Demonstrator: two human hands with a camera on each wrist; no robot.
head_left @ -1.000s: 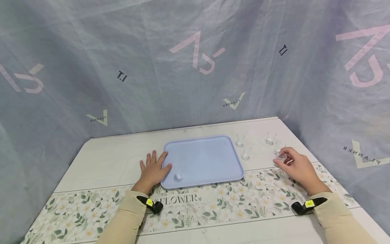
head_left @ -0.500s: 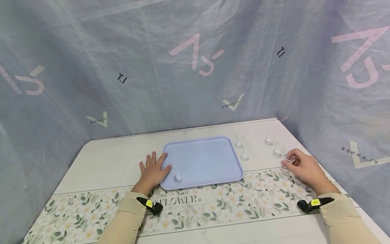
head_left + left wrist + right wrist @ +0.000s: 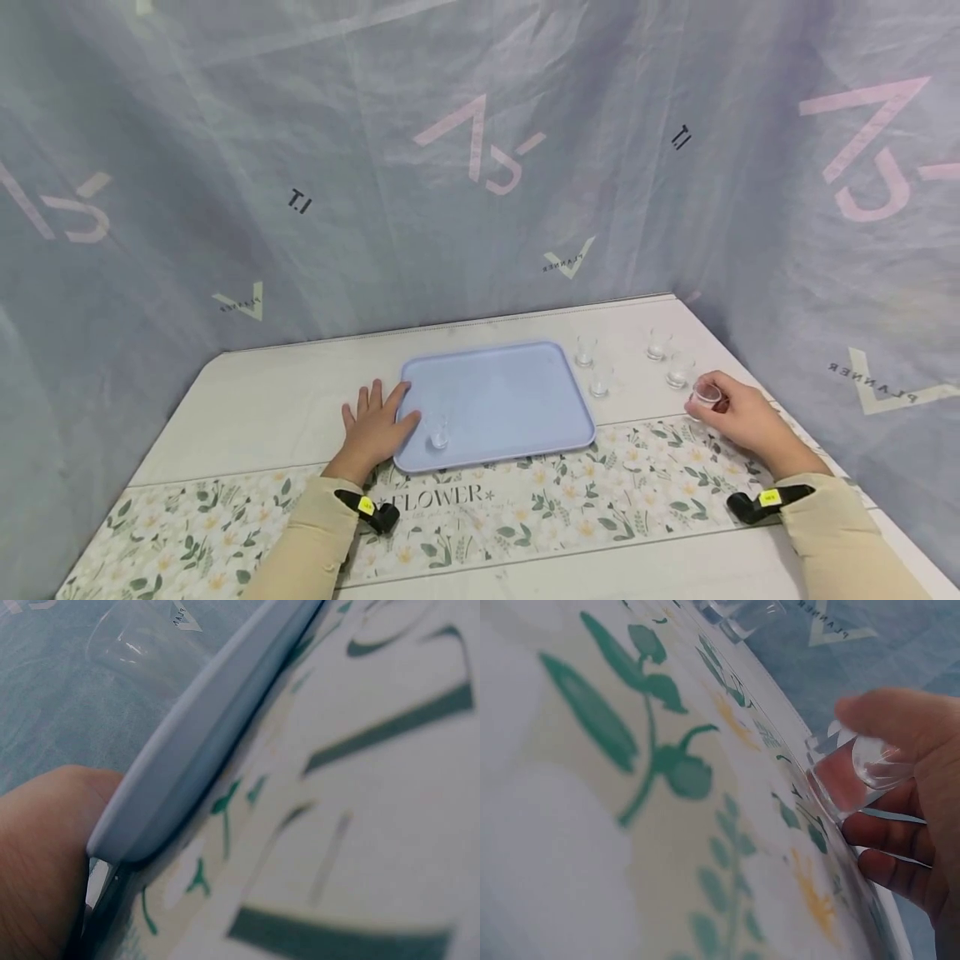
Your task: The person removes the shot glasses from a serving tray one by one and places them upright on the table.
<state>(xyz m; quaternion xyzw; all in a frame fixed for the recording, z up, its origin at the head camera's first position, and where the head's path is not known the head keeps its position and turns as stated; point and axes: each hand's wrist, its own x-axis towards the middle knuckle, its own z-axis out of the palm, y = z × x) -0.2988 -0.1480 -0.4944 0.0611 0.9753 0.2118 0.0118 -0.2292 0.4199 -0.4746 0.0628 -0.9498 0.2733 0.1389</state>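
Head view: one small glass (image 3: pixel 439 433) stands on the blue tray (image 3: pixel 517 400), near-left corner. Four more glasses wait on the table (image 3: pixel 262 408) to the tray's right: two just beside its right edge (image 3: pixel 586 350) (image 3: pixel 600 379), two farther right (image 3: pixel 657 343) (image 3: pixel 680 368). A fifth, the one in hand (image 3: pixel 707 395), is in the right hand (image 3: pixel 742 419). So we judge: 1 glass placed, 1 in hand, 4 left; early in the job.

Rt hand: fingers curled round the glass, thumb over the rim side, other fingers behind and under. Rt wrist view confirms the grasp (image 3: pixel 859 776); we can't tell if it's lifted or on the cloth. It's well apart from the tray, over the flowered runner (image 3: pixel 525 508) at the table's right end.

Lt hand (image 3: pixel 375 425): flat on the table, fingers straight, holding nothing, thumb touching the tray's left edge. Lt wrist view shows thumb (image 3: pixel 45 847) against the tray rim (image 3: pixel 202 742).
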